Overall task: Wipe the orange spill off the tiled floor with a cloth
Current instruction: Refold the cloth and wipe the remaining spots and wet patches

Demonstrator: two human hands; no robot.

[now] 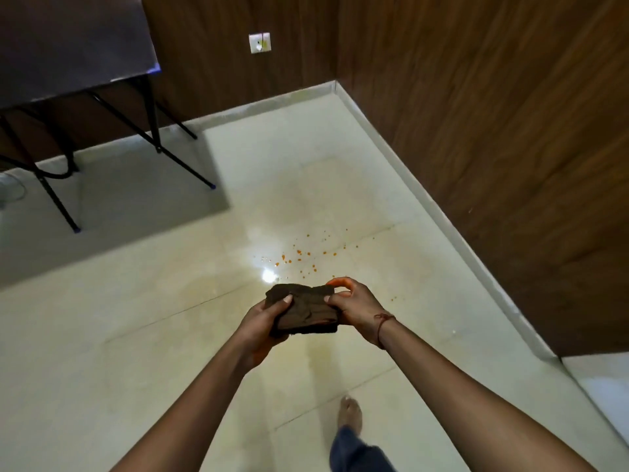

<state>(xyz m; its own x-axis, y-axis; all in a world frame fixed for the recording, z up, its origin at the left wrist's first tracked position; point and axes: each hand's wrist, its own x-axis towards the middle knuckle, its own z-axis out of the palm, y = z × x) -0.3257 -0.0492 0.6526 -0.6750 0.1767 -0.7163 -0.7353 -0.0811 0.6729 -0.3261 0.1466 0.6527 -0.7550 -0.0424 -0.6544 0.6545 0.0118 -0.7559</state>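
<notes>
The pale tiled floor spread out under and beyond my fingers. The brown wood-panelled wall ran past them on the right and across the far side. A dark table on thin black legs stood far off to the left of my fingers, close to that wall. Between my hands I held a dark brown folded cloth up in the air, clear of the floor. My left hand gripped its left end, thumb on top, the other fingers hidden under it. My right hand pinched its right edge, thumb pressed on the top face and forefinger hooked over the far corner. My bare foot was on the tiles behind my wrists, nearer to me. A white socket sat on the wall well beyond my fingertips. The orange spill, a scatter of small drops, lay on the floor just beyond my fingertips and spread to the right, beside a bright glare. A red thread circled my right wrist
</notes>
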